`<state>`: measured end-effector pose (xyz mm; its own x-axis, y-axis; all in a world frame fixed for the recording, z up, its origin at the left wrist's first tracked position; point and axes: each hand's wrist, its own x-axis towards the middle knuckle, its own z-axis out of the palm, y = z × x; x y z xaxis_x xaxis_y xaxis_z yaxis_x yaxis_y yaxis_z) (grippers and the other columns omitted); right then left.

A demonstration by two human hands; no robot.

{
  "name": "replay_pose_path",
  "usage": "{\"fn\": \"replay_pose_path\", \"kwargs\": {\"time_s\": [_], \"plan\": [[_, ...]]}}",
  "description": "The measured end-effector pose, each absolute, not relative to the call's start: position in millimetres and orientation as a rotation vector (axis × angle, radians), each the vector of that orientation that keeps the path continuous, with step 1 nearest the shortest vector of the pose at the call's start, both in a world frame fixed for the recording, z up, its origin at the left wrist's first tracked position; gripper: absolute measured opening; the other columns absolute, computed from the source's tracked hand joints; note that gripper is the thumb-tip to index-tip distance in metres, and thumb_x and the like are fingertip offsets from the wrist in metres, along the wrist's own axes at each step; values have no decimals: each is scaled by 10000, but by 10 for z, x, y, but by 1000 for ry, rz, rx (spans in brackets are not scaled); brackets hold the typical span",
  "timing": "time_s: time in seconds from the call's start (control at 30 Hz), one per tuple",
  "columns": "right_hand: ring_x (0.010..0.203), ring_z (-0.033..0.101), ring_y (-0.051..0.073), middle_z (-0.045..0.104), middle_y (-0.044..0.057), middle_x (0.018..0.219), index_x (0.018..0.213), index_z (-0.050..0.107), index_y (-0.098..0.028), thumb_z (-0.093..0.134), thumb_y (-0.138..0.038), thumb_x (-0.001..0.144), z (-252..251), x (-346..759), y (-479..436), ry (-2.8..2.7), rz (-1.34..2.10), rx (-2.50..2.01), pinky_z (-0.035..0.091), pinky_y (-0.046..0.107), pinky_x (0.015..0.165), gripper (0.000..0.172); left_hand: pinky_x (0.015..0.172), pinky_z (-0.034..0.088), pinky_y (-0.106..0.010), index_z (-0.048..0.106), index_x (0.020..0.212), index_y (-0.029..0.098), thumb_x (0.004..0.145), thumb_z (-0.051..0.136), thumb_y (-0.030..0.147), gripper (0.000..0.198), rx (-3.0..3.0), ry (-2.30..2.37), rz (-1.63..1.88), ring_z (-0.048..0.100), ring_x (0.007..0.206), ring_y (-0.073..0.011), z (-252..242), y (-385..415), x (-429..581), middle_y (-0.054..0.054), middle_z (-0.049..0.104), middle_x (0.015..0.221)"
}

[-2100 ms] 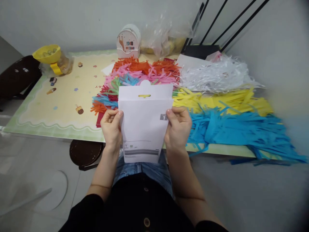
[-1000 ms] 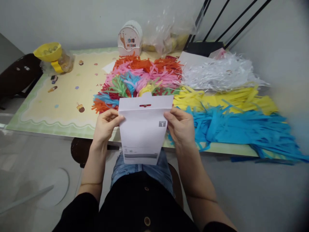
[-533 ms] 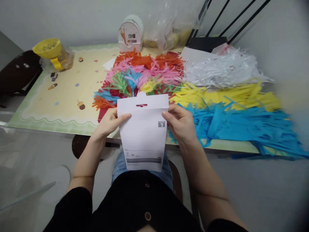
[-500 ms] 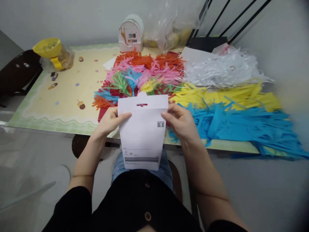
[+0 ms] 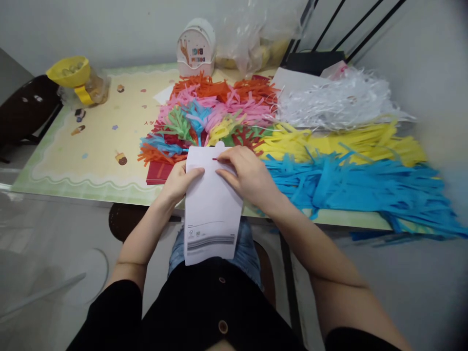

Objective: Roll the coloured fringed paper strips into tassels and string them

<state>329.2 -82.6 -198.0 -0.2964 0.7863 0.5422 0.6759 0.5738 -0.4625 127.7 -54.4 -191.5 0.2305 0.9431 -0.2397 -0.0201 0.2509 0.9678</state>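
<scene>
Hands point(image 5: 176, 185) point(image 5: 250, 175) grip a white packet point(image 5: 210, 202), left at its side, right beside its slot point(image 5: 214, 159), grey bars point(image 5: 211, 242) printed low

White packet point(image 5: 211, 204), grey-striped; blue fringe point(image 5: 365, 189); yellow fringe point(image 5: 336, 145); cream tablecloth point(image 5: 98, 146), green-bordered.

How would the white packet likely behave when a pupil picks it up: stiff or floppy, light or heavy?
Probably light: the packet looks thin, pinched at one side near its top by the left hand. Likely bendable rather than limp: its stripes bow slightly, yet it stays spread out. Being flattish, it seems unlikely to roll.
</scene>
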Motion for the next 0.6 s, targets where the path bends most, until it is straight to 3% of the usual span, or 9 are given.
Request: {"fn": "replay_pose_path", "kwargs": {"time_s": [0.07,0.17,0.23,0.37,0.5,0.6], "plan": [[1082,636,311,711,142,1116,1119,673,-185,629,-239,974,-2000,3314,-824,-2033,148,-1190,516,473,976,161,613,539,-262,748,875,115,602,794,374,379,1071,1130,884,684,649,-189,-1928,-539,1290,-57,774,751],[1243,582,363,668,176,1324,1283,648,-184,684,-347,946,-1970,3400,-775,-1999,104,-1290,464,533,1072,377,619,544,-268,764,899,113,627,795,373,378,1097,1146,870,699,666,-200,-1914,-546,1283,-64,787,791],[1219,600,369,678,179,1318,1309,637,-172,727,-402,908,-1944,3472,-716,-2011,175,-1367,479,526,1045,471,638,554,-270,779,929,112,648,809,377,388,1130,1133,857,713,692,-203,-1903,-553,1262,-73,804,849],[997,659,323,736,145,1086,1138,674,-167,738,-373,891,-1942,3520,-662,-2050,277,-1460,525,446,880,328,689,579,-282,796,1011,110,681,857,415,454,1191,1082,782,747,770,-224,-1923,-544,1219,-106,825,990],[1185,602,352,696,167,1276,1281,646,-184,687,-356,950,-1988,3402,-779,-2009,15,-1378,458,506,1010,375,680,579,-293,791,972,103,650,868,407,449,1140,1104,816,744,741,-225,-1962,-525,1233,-109,825,951],[1155,606,316,717,137,1204,1173,701,-204,622,-329,1010,-2043,3311,-875,-2021,-146,-1280,435,488,996,219,668,567,-296,777,935,99,590,873,377,454,1039,1113,837,719,688,-212,-1958,-529,1273,-97,816,872]]}}
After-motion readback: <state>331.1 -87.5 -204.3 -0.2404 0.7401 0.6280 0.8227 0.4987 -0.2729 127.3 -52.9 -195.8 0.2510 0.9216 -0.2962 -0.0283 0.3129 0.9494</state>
